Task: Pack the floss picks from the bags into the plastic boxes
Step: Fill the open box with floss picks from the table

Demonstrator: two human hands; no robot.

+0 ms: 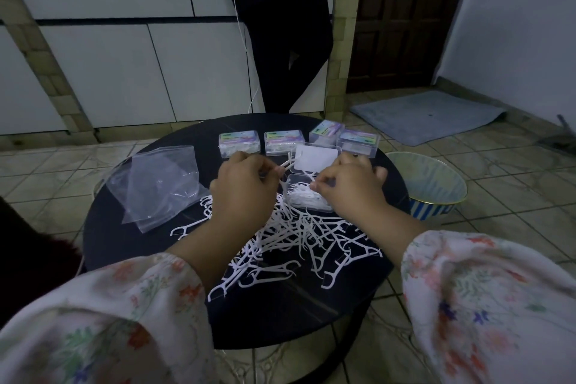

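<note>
A heap of loose white floss picks (299, 246) covers the middle of the round black table (124, 246). Behind the heap an open clear plastic box (304, 198) holds several picks, its white lid (314, 157) tipped back. My left hand (243, 187) pinches a few floss picks (286, 165) just left of the box. My right hand (349, 184) pinches picks at the box's right edge. Two empty clear bags (156, 187) lie at the table's left.
Several closed labelled boxes (283, 142) stand in a row at the table's far edge. A striped round bin (433, 187) sits on the tiled floor right of the table. A person in dark clothes (280, 25) stands behind the table; a grey mat (427, 115) lies farther right.
</note>
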